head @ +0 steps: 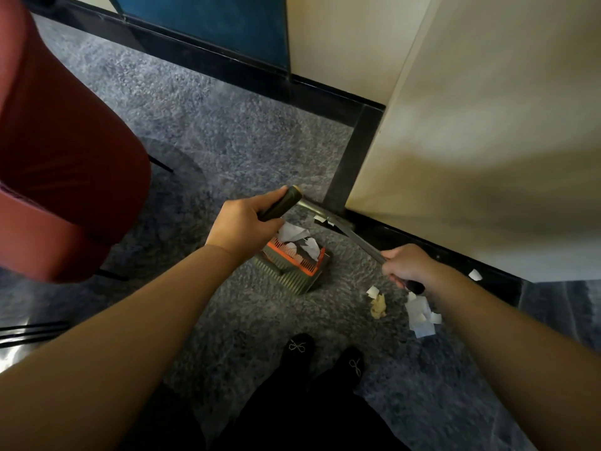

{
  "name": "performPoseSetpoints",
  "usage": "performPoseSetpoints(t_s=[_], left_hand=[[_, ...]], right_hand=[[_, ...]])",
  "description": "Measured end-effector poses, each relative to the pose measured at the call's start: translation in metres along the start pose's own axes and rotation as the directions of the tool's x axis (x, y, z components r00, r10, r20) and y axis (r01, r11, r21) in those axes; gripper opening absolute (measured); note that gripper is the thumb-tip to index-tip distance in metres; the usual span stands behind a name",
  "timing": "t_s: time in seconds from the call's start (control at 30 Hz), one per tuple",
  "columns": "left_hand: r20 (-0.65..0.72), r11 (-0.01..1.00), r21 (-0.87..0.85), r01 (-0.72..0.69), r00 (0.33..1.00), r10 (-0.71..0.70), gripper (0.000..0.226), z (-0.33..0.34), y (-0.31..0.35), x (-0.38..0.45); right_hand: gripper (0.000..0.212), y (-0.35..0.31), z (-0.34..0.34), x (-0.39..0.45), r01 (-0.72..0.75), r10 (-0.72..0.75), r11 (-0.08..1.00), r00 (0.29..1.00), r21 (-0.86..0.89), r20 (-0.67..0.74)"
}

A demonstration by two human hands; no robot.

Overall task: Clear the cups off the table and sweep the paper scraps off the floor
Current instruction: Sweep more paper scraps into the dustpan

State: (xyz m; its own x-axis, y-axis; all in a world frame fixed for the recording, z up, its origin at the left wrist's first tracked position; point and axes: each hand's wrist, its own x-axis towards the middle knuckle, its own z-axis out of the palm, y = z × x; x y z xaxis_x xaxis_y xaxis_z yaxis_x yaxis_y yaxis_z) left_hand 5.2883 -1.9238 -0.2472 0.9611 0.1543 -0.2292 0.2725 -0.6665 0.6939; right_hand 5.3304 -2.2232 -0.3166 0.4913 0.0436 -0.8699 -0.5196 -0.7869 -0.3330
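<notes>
My left hand (245, 224) grips the dark handle (283, 203) of a dustpan (292, 270), a grey pan with an orange comb edge that stands on the carpet with white paper scraps (297, 239) inside it. My right hand (405, 266) grips the thin metal broom pole (354, 240), which runs up-left towards the wall corner. More white scraps (421, 315) and a crumpled yellowish piece (379, 305) lie on the carpet below my right hand. One scrap (474, 275) lies by the skirting. No cups are in view.
A red chair (61, 151) fills the left side. A cream wall (487, 141) with black skirting juts out at the right, forming a corner behind the dustpan. My black shoes (325, 356) stand on the grey carpet below the dustpan.
</notes>
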Motion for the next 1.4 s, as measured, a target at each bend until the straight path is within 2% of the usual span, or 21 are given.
performPoseSetpoints(t_s=[0.27,0.4,0.6,0.77,1.0,1.2,1.4], left_hand=[[0.048,1.000,-0.005,-0.006,0.999,0.006,0.053,0.000,0.008,0.003],[0.029,1.000,-0.007,-0.002,1.000,0.002,0.052,-0.002,0.010,-0.001],[0.071,0.998,0.054,-0.020,0.997,0.016,0.054,0.000,0.011,-0.011],[0.054,0.991,0.133,-0.018,0.998,0.011,0.052,-0.005,0.009,-0.009],[0.094,0.987,0.161,-0.020,0.996,0.004,0.053,-0.001,0.015,-0.013],[0.093,0.983,0.183,-0.014,0.996,-0.003,0.052,-0.004,0.016,-0.014],[0.089,0.986,0.167,-0.020,0.996,0.005,0.051,-0.005,0.014,-0.018]], right_hand=[[0.061,0.022,0.005,-0.035,-0.029,0.025,0.999,0.995,0.036,0.098],[0.061,0.035,0.010,-0.058,-0.041,0.035,0.994,0.998,0.106,0.058],[0.059,0.050,0.003,-0.072,-0.041,0.046,0.986,0.999,0.160,-0.023],[0.060,0.044,-0.009,-0.058,-0.048,0.052,0.997,0.997,0.068,-0.051],[0.046,0.059,0.017,-0.059,-0.094,0.096,0.990,0.995,-0.108,0.012],[0.041,0.083,0.034,-0.081,-0.053,0.068,0.978,0.996,-0.202,0.064],[0.061,0.085,0.036,-0.099,-0.048,0.075,0.984,0.985,-0.169,0.153]])
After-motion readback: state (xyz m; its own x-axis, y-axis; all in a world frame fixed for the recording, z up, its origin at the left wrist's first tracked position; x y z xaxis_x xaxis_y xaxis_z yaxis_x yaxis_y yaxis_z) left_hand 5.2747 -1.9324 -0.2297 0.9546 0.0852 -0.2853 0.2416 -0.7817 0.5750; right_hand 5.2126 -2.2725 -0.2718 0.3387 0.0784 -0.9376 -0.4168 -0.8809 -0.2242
